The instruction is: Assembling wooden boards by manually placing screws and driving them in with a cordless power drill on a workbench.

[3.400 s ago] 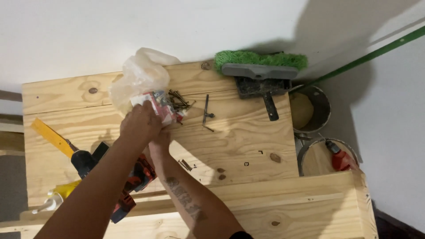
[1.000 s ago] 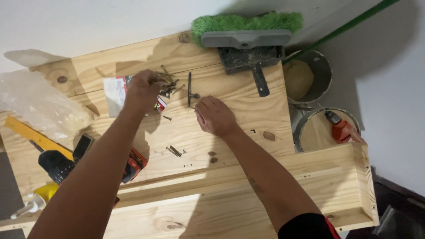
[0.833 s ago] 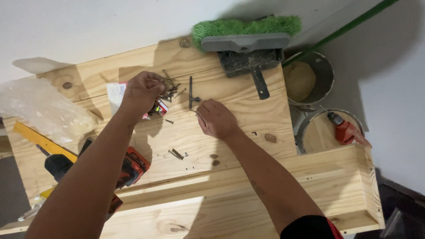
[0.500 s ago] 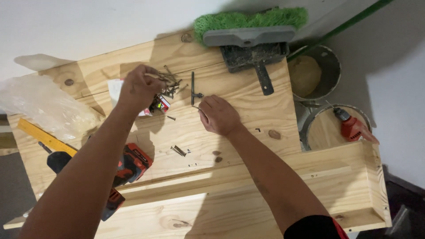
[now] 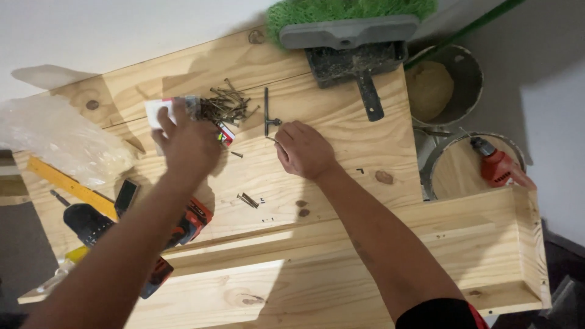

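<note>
My left hand (image 5: 190,148), blurred, lies with curled fingers on a small clear packet with a white and red card (image 5: 156,113) on the pale wooden worktop (image 5: 341,152). Just beyond it is a pile of dark screws (image 5: 226,107). To the right, my right hand (image 5: 303,150) rests on the wood, its fingertips pinching a single screw (image 5: 272,140). A black T-shaped chuck key (image 5: 268,117) lies just above that hand. Between the hands lies one loose screw (image 5: 236,154), and a few more screws (image 5: 247,200) lie nearer to me.
A green brush with a grey head (image 5: 348,27) and a black dustpan (image 5: 361,70) sit at the back. Two buckets (image 5: 454,91) stand to the right, one holding a red drill (image 5: 498,169). At the left are a plastic bag (image 5: 58,141), a yellow ruler (image 5: 68,186) and a black-and-red cordless drill (image 5: 94,222).
My left hand has drawn back toward me from the screw pile. The right hand has stayed beside the chuck key, closing its fingertips on a screw. The view shifted slightly.
</note>
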